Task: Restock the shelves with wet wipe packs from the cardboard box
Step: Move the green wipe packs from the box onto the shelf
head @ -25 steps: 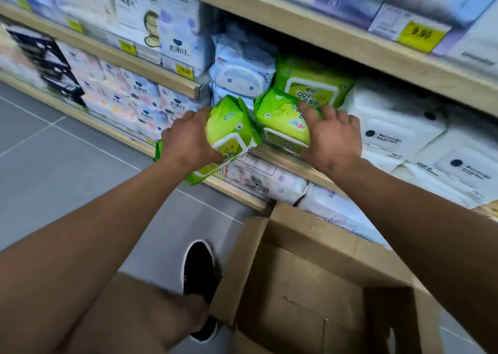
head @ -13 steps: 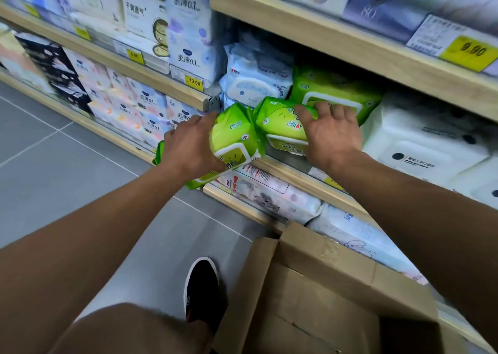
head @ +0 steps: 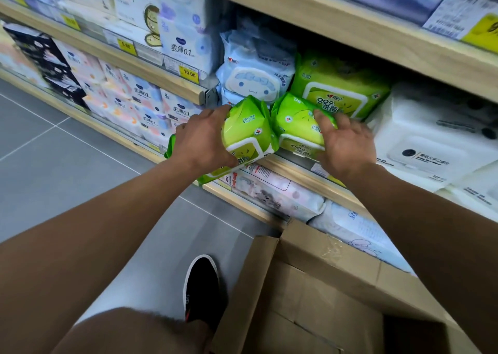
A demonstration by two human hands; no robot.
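Note:
My left hand (head: 203, 139) grips a green wet wipe pack (head: 246, 135) at the front edge of the middle shelf (head: 293, 169), its lower end hanging past the edge. Right beside it lies a second green pack (head: 296, 127) on the shelf, with my right hand (head: 343, 143) resting on its right end, fingers spread. A third green pack (head: 336, 89) sits behind them, further back on the shelf. The open cardboard box (head: 323, 286) stands on the floor at the lower right; its inside shows only brown flaps.
Blue wipe packs (head: 256, 71) sit left of the green ones, white packs (head: 431, 138) on the right. The shelf above (head: 363, 30) hangs low over the gap. Pastel packs (head: 275, 194) fill the bottom shelf. My black shoe (head: 202, 286) stands on the grey floor beside the box.
My left hand has brought its green pack up and closer against the pack on the shelf. My right hand has slid back along the second pack toward its right end.

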